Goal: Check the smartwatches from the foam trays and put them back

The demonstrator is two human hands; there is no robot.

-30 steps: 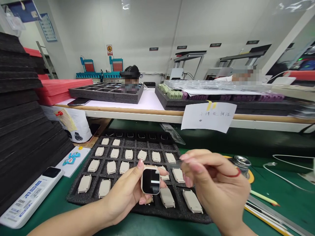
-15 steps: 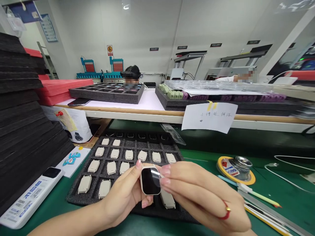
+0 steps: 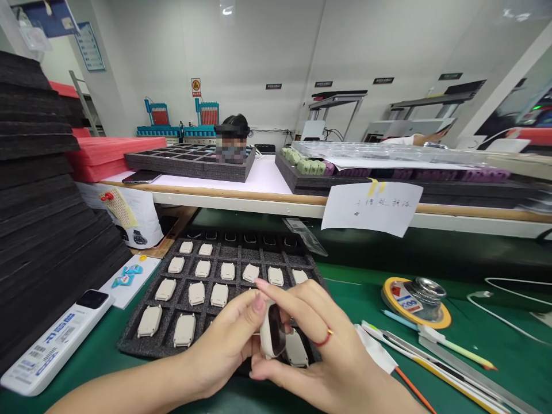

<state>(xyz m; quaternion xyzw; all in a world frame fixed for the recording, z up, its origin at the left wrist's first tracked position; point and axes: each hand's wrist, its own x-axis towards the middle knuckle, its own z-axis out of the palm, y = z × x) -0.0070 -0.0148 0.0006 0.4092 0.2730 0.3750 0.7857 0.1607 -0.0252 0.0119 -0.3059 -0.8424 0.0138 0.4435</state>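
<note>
A cream-cased smartwatch body without a strap [image 3: 267,336] is held between both hands over the front of the foam tray, turned on edge with its dark screen facing right. My left hand [image 3: 224,339] grips it from the left, thumb on the case's upper side. My right hand [image 3: 332,339], with a red ring, curls round it, index finger at the top and thumb underneath. Beneath lies the dark foam tray [image 3: 144,339], where several cream watch bodies [image 3: 184,329] rest face down in compartments. Black-looking pieces fill its back row. The hands hide some of the front compartments.
Left are a stack of black foam trays [image 3: 38,230] and a white labelled device [image 3: 58,345]. Right lie a glass bottle on a yellow-rimmed dish [image 3: 416,299], a pale cutter [image 3: 461,348] and other slim tools. A shelf [image 3: 267,198] crosses behind; a person sits beyond.
The watch has turned from screen towards me to edge-on. My right hand has moved from its right edge to wrap round it, uncovering a white cloth and an orange stick.
</note>
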